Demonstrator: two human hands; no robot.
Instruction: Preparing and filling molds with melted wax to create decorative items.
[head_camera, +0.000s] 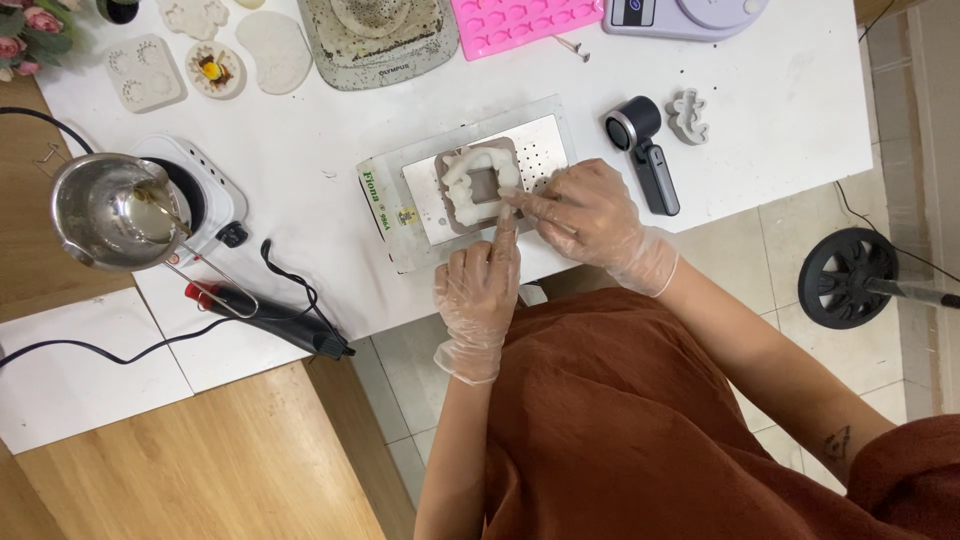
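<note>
A small grey square mould (480, 186) holding lumpy white material lies on a metal plate (545, 140) on the white table. My left hand (478, 295), in a clear plastic glove, points its index finger up to the mould's near right corner. My right hand (590, 215), also gloved, rests at the mould's right side with its fingertips touching that same corner. Neither hand holds anything.
A steel pot (105, 210) of liquid sits on a small white hotplate (205, 185) at left, with a black and red tool (270, 315) and its cable near the table edge. A pink mould (520, 20), a scale (690, 15), a black handheld device (645, 150) and white casts lie farther back.
</note>
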